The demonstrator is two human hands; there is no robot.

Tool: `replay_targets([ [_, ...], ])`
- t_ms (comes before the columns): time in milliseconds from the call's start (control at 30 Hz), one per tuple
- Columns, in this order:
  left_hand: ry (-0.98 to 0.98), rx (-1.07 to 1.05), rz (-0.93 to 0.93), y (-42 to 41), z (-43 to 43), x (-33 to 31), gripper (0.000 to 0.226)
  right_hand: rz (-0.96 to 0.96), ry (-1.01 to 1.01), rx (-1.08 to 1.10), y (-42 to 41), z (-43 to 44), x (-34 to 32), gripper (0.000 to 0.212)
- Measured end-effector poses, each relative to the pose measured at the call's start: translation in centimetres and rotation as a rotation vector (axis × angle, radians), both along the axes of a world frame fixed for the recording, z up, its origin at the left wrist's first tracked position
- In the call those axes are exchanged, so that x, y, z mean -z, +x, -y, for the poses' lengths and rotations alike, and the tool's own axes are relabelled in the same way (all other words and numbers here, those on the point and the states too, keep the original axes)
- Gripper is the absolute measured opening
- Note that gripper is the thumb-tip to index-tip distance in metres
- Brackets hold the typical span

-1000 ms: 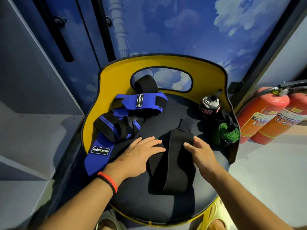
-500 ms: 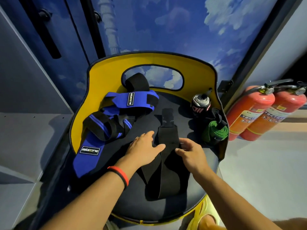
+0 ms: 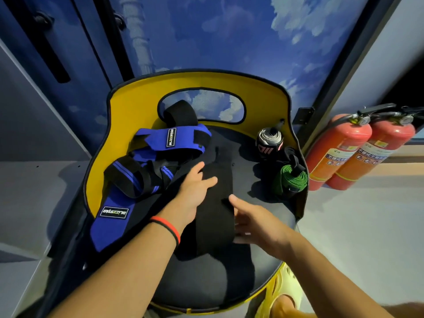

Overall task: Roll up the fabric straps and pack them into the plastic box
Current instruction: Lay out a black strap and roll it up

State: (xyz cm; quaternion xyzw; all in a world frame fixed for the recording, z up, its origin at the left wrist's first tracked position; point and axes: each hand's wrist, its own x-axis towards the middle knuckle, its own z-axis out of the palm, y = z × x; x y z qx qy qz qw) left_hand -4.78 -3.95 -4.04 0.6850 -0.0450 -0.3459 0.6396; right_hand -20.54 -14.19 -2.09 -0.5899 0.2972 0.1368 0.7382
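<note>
Black strap (image 3: pixel 215 216) lies flat, lengthwise on chair seat (image 3: pixel 257 203). Left hand (image 3: pixel 195 191) is released, fingers straight, pressing on strap's upper left part. Right hand (image 3: pixel 254 223) is at strap's right edge, thumb on top; blurred, can't tell if it pinches. Blue straps (image 3: pixel 146 152) are heaped on seat's left. Grey roll (image 3: pixel 268 140) and green roll (image 3: pixel 293 180) sit on seat's right.

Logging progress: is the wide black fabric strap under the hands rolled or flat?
Laid flat: the wide black fabric strap stretches along the black chair seat beneath the left hand, no coil visible.
</note>
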Motion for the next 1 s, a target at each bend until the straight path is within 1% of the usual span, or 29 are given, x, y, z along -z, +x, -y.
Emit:
replay_targets([
  [33,-0.006,-0.033,0.016,0.3,0.3,-0.1,0.066,-0.025,0.007,-0.092,-0.5,-0.1,0.0,0.055],
  [100,0.002,-0.046,0.074,0.8,0.9,0.0,0.052,-0.024,-0.053,-0.225,-1.0,-0.2,0.0,0.04],
  [167,0.039,0.002,0.128,0.9,1.3,0.1,0.038,-0.04,-0.111,-0.271,-1.3,0.0,-0.2,0.023],
  [200,0.049,0.014,0.141,0.9,1.5,0.2,0.035,-0.062,-0.108,-0.268,-1.4,0.1,-0.3,0.02],
  [300,0.07,0.039,0.183,0.8,2.0,0.1,0.034,-0.125,-0.03,-0.25,-1.5,0.3,-1.1,0.027],
  [367,0.131,0.098,0.22,0.8,2.1,0.3,0.036,-0.154,-0.014,-0.229,-1.4,0.2,-1.5,0.028],
  [400,0.186,0.156,0.257,0.9,2.1,0.6,0.038,-0.179,-0.068,-0.221,-1.3,0.1,-1.4,0.026],
  [433,0.267,0.225,0.318,0.8,2.1,0.8,0.04,-0.214,-0.165,-0.223,-1.2,0.1,-1.2,0.025],
  [500,0.476,0.335,0.483,0.5,2.3,1.2,0.043,-0.271,-0.371,-0.26,-1.0,0.1,-0.5,0.027],
  [533,0.578,0.361,0.571,0.3,2.5,1.4,0.048,-0.269,-0.44,-0.286,-0.8,0.0,-0.3,0.028],
  [600,0.742,0.387,0.746,-0.4,3.3,1.4,0.068,-0.209,-0.589,-0.351,-0.5,-0.6,0.0,0.029],
  [633,0.81,0.404,0.825,-0.8,3.8,1.4,0.078,-0.164,-0.702,-0.372,-0.4,-1.1,0.1,0.029],
  [667,0.865,0.423,0.887,-1.2,4.4,1.3,0.083,-0.121,-0.83,-0.379,-0.2,-1.6,0.2,0.031],
  [700,0.898,0.437,0.921,-1.6,4.9,1.2,0.082,-0.082,-0.945,-0.373,-0.2,-2.0,0.3,0.033],
  [733,0.911,0.441,0.926,-1.8,5.3,1.1,0.076,-0.045,-1.009,-0.362,-0.1,-2.3,0.4,0.035],
  [800,0.861,0.413,0.885,-1.6,5.8,0.4,0.062,0.012,-0.991,-0.353,-0.2,-2.4,0.6,0.037],
  [833,0.789,0.383,0.837,-1.3,5.8,0.0,0.055,0.023,-0.957,-0.357,-0.2,-2.3,0.5,0.038],
  [933,0.44,0.259,0.599,0.2,5.4,-0.8,0.036,0.03,-0.908,-0.391,-0.2,-1.7,-0.3,0.039],
  [1000,0.224,0.187,0.45,0.9,5.2,-0.5,0.034,0.055,-0.935,-0.434,-0.1,-1.6,-0.7,0.036],
])
